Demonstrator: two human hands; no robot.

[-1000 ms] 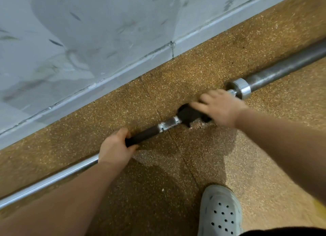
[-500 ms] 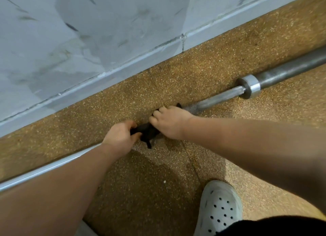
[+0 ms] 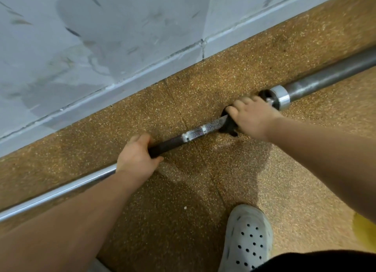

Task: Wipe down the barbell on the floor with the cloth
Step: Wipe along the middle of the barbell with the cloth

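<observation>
1. Barbell (image 3: 195, 132): lies on the speckled floor (image 3: 264, 180), running from the lower left of the frame to the upper right, parallel to the wall's skirting (image 3: 126, 86). A knurled grey stretch shows between my hands.
2. Left hand (image 3: 137, 156): centre-left of frame, fingers curled round the dark part of the shaft, steadying it.
3. Right hand (image 3: 252, 118): centre-right, fingers closed over the black cloth (image 3: 228, 127), which is wrapped on the shaft; a corner of it hangs beneath my palm.
4. Collar (image 3: 281, 97): bright metal ring just beside my right hand, with the thicker sleeve (image 3: 329, 79) carrying on to the upper right edge.
5. Shoe (image 3: 247, 239): my white perforated clog, bottom centre, near the bar but apart from it.
6. Hazard, as I judge it: a stroke further right could jam my knuckles against the collar.
7. Hazard: the bar may roll toward my foot should my left hold slacken.
8. Hazard: the loose cloth corner may snag on the knurling and bunch, leaving streaks.
</observation>
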